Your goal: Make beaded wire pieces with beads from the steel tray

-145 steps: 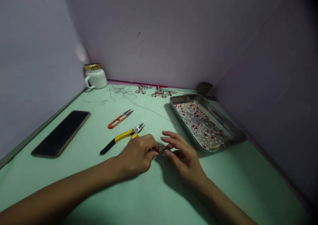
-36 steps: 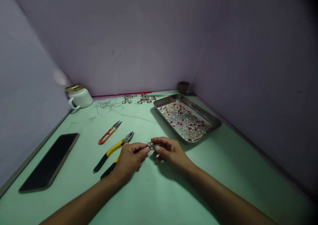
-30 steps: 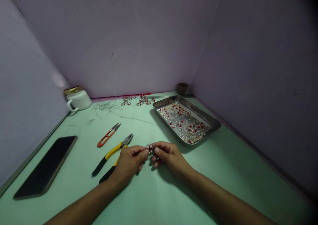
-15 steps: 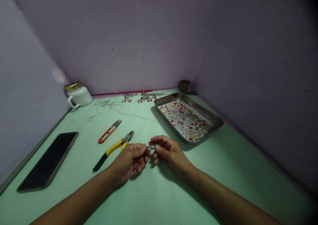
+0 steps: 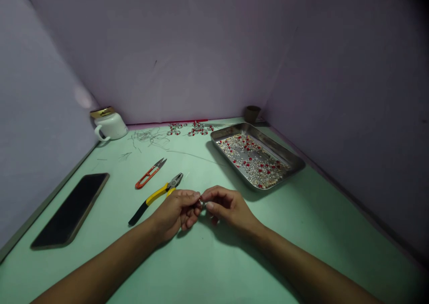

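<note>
Between my hands is a small cluster of red and clear beads, partly hidden by fingers. My left hand pinches its left side between thumb and forefinger, the other fingers curled beneath. From the right, the thumb and forefinger of my right hand close on the other side of the cluster. Any wire in it is too fine to make out. Combination pliers with yellow and black handles lie just beyond my left hand, one handle partly covered by it. Orange thread snips rest behind the pliers.
A metal tray of loose red, clear and pale beads stands at right. Finished-looking bead clusters and tangled wire lie at the back. A white mug, a phone and a dark cup stand or lie around the table.
My right hand has closed in toward the left, its forefinger now nearer the bead cluster. The whole view has shifted slightly; the things on the table have stayed put.
</note>
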The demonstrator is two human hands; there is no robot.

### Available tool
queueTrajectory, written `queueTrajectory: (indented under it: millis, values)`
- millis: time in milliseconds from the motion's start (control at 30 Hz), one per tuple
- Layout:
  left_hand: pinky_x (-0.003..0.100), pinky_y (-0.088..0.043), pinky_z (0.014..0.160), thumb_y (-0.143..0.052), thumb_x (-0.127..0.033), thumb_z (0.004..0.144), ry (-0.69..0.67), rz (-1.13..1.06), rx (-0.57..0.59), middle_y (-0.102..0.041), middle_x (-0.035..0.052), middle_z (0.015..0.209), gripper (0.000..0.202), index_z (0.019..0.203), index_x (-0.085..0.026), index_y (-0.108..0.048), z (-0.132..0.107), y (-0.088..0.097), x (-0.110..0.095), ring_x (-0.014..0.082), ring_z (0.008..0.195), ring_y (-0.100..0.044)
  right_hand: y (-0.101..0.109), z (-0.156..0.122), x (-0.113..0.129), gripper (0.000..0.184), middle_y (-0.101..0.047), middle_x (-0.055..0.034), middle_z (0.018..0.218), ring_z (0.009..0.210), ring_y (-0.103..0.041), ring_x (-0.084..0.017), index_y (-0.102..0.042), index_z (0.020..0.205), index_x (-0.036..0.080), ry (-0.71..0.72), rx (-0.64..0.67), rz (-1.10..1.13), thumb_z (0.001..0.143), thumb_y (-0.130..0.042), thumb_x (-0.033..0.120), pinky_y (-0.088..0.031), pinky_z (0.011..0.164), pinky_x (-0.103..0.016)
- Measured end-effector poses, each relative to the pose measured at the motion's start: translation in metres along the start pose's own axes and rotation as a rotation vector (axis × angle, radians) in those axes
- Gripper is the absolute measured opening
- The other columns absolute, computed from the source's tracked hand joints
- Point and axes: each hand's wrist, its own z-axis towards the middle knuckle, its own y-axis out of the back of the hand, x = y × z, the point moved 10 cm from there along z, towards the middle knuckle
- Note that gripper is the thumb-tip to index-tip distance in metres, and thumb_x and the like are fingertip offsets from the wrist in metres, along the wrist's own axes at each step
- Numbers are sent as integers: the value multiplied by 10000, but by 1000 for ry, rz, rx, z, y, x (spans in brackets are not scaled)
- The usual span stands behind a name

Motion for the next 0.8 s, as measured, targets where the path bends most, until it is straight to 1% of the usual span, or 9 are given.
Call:
queueTrajectory:
  millis: [133, 300, 400, 567, 700, 800]
  values:
    - [138, -236, 285, -623, -330, 711, -41, 68, 6, -462, -28, 408, 290, 540, -117, -525, 0, -1, -2, 42, 301, -393, -1, 0, -2, 205, -595, -39, 759, 522, -518, -99, -641, 771, 162, 1, -25, -17, 728, -667, 360, -465, 442, -252]
    - [145, -260, 284, -617, -309, 709, -69, 36, -19, -506, -24, 442, 230, 593, -121, -550, 1, 0, -4, 44, 305, -397, 2, 1, -9, 276, -600, -23, 675, 499, -514, -94, -632, 792, 154, -47, -46, -15, 707, -686, 411, -470, 469, -261]
    - [144, -248, 294, -603, -322, 728, -99, 63, -24, -472, -42, 390, 228, 614, -131, -550, 1, 0, -5, 45, 301, -371, 4, 3, -14, 317, -619, -23, 660, 494, -528, -93, -631, 798, 147, -88, -59, 21, 679, -709, 430, -485, 495, -273]
    - [150, -212, 310, -610, -358, 736, -136, 179, -28, -457, -50, 344, 264, 607, -142, -530, 0, 0, -5, 37, 288, -332, 7, 4, -18, 311, -626, -17, 635, 529, -567, -107, -636, 774, 139, -115, -82, 57, 634, -752, 391, -499, 528, -278]
    - [149, -213, 310, -659, -332, 676, -159, 228, -60, -468, -68, 350, 220, 671, -144, -547, 0, 2, -5, 38, 291, -332, 10, 5, -19, 297, -614, 2, 596, 509, -576, -104, -632, 767, 135, -124, -104, 66, 626, -758, 364, -507, 537, -282]
    - [146, -218, 309, -663, -301, 642, -177, 238, -73, -467, -79, 349, 198, 680, -146, -545, -1, 2, -7, 36, 295, -332, 10, 5, -19, 288, -621, 1, 594, 498, -578, -96, -633, 764, 128, -126, -108, 66, 625, -759, 346, -495, 526, -260]
